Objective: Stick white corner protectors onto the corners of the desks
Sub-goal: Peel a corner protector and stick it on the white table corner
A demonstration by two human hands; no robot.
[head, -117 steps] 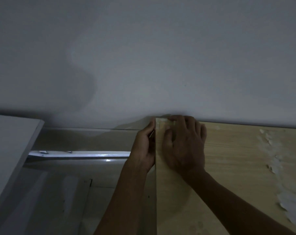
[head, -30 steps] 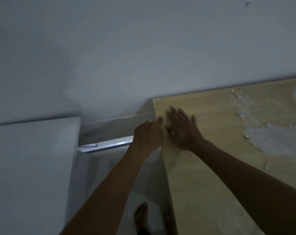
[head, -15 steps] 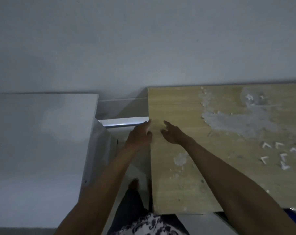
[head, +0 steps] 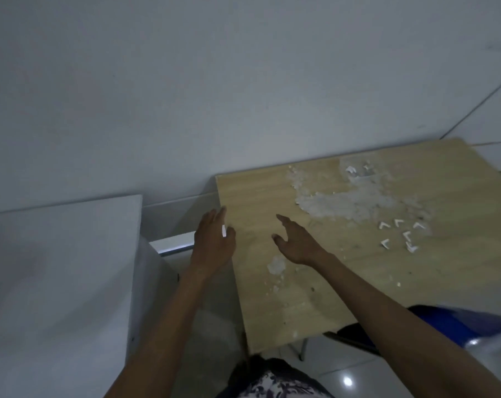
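Step in hand: we judge ourselves between corners; nothing is being pressed on at this instant.
Left hand (head: 213,242): centre of the frame, over the worktop's left edge, fingers extended; a small white sliver shows between thumb and fingers, and we cannot tell whether it is held or only seen past the hand.
Right hand (head: 296,242): centre of the frame, over the wood just right of the left hand, fingers spread and relaxed, gripping nothing.
Worktop (head: 344,282): pale wood, from centre to right of the frame; its far left corner (head: 218,177) lies above the hands against the wall (head: 186,81). Whether a protector sits on it is too small to tell.
Corner protectors (head: 398,232): loose white L-shaped pieces, scattered right of centre on the worktop, well apart from both hands; two more lie further up near the far edge.
Surface damage (head: 344,201): grey-white peeled patch, upper middle of the worktop, bordering the loose pieces.
Next move, our judgement: the right hand reaches right, pinches one piece, and we carry it to an unprotected corner.
Edges: near left corner (head: 250,351) at lower centre, unobstructed.
Open room: bare wood between hands and pieces; a gap at the left separates the worktop from a white cabinet (head: 59,282).
Obstruction: blue chair (head: 444,323) at lower right, under the near edge.
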